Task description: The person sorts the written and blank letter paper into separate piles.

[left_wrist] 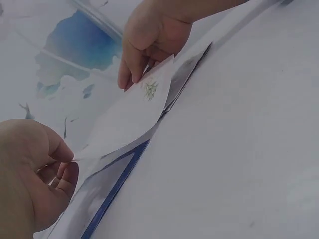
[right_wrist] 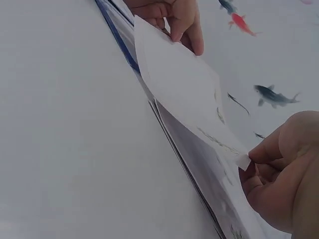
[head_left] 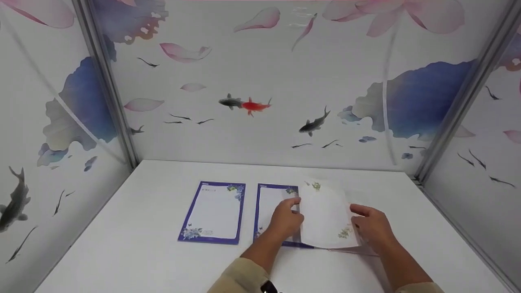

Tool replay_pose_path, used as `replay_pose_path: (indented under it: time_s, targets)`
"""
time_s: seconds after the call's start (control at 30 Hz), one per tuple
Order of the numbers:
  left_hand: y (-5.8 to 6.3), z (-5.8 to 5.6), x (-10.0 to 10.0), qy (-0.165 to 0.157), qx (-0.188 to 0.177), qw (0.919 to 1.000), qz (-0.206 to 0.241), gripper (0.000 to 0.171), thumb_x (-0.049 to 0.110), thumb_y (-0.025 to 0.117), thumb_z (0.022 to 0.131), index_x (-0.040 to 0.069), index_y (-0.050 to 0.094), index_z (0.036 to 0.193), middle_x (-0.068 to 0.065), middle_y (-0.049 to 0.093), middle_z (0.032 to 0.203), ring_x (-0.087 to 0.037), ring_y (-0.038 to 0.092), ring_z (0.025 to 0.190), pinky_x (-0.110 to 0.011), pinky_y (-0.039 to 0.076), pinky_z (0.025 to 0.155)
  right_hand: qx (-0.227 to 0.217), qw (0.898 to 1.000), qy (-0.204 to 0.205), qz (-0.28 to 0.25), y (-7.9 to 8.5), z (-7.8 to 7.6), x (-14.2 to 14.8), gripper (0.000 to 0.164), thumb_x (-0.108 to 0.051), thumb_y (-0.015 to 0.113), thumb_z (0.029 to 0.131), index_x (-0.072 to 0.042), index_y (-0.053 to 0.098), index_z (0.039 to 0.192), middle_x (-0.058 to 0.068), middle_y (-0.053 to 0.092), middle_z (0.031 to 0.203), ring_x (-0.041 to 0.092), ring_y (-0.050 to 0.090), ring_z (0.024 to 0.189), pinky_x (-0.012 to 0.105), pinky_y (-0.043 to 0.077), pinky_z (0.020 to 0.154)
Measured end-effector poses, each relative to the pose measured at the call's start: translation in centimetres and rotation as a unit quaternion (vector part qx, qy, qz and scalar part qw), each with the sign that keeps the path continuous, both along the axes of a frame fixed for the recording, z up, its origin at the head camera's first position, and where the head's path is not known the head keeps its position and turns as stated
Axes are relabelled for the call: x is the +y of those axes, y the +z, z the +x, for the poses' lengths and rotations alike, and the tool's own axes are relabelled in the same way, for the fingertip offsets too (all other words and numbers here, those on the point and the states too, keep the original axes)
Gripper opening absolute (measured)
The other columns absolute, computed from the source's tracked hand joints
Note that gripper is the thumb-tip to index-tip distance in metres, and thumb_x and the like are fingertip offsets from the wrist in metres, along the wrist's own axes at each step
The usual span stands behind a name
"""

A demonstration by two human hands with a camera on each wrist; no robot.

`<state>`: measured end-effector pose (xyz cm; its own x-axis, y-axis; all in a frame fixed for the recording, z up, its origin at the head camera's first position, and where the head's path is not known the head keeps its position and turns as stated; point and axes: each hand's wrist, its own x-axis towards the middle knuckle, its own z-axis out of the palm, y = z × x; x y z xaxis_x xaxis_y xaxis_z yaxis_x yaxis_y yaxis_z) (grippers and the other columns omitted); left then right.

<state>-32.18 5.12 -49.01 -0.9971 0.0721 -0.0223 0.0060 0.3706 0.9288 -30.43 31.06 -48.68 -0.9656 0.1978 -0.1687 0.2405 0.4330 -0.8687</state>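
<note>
A thin white paper sheet [head_left: 325,221] with faint flower prints in two corners is held slightly raised, bowed along its near edge. My left hand [head_left: 286,219] pinches its left edge between thumb and fingers. On the opposite edge, my right hand [head_left: 373,226] pinches the paper too, as the right wrist view shows at the sheet's corner [right_wrist: 243,162]. Beneath lies what looks like an opened notepad; its blue-bordered left side [head_left: 265,203] shows beside my left hand. More pages [right_wrist: 199,149] lie under the sheet on the right, mostly covered by it.
A second blue-bordered notepad or card [head_left: 215,211] with flower corners lies flat to the left. The white table [head_left: 134,228] is enclosed by panels [head_left: 260,138] printed with fish and petals, joined by metal posts [head_left: 108,85].
</note>
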Motion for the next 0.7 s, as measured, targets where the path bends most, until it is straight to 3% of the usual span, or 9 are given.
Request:
replay_pose_path:
  time_s: [0.13, 0.2, 0.4, 0.57, 0.7]
  targets:
    - [-0.2, 0.6, 2.0, -0.018, 0.005, 0.9998, 0.007, 0.055, 0.007, 0.067, 0.098, 0.019, 0.061, 0.151, -0.010, 0.056, 0.159, -0.027, 0.061, 0.137, -0.047, 0.052, 0.117, -0.013, 1.000, -0.016, 0.006, 0.1, 0.6, 2.4, 0.052, -0.018, 0.056, 0.108, -0.013, 0.052, 0.159, 0.023, 0.037, 0.171, 0.035, 0.051, 0.141, 0.028, 0.055, 0.094]
    - [-0.3, 0.8, 2.9, -0.023, 0.000, 0.9997, 0.008, 0.056, 0.005, 0.067, 0.097, 0.018, 0.061, 0.151, -0.011, 0.056, 0.159, -0.029, 0.060, 0.140, -0.048, 0.051, 0.118, -0.020, 1.000, -0.022, 0.005, 0.1, 0.8, 3.4, 0.052, -0.016, 0.056, 0.107, -0.011, 0.052, 0.159, 0.024, 0.036, 0.171, 0.037, 0.048, 0.146, 0.031, 0.056, 0.100]
    - [-0.6, 1.3, 5.3, -0.034, -0.020, 0.9990, 0.019, 0.057, 0.005, 0.070, 0.096, 0.019, 0.061, 0.151, -0.008, 0.062, 0.147, -0.020, 0.067, 0.116, -0.046, 0.058, 0.109, -0.031, 0.999, -0.028, 0.003, 0.2, 1.2, 5.9, 0.054, -0.012, 0.057, 0.106, -0.006, 0.050, 0.159, 0.026, 0.037, 0.170, 0.041, 0.046, 0.150, 0.030, 0.058, 0.100]
    - [-1.1, 1.5, 6.2, -0.039, -0.014, 0.9991, 0.009, 0.052, 0.008, 0.070, 0.099, 0.020, 0.062, 0.149, -0.005, 0.063, 0.153, -0.025, 0.063, 0.136, -0.049, 0.052, 0.118, -0.030, 0.999, -0.033, -0.002, -0.1, 1.1, 6.9, 0.054, -0.012, 0.058, 0.105, -0.004, 0.050, 0.158, 0.026, 0.044, 0.166, 0.040, 0.052, 0.145, 0.022, 0.059, 0.088]
    - [-1.4, 1.5, 6.4, -0.047, -0.014, 0.9987, 0.007, 0.048, 0.009, 0.070, 0.101, 0.019, 0.064, 0.147, -0.003, 0.065, 0.152, -0.027, 0.060, 0.143, -0.048, 0.051, 0.119, -0.033, 0.999, -0.032, -0.005, -0.2, 1.0, 7.1, 0.054, -0.016, 0.057, 0.106, -0.003, 0.050, 0.158, 0.025, 0.046, 0.165, 0.040, 0.052, 0.147, 0.027, 0.060, 0.093]
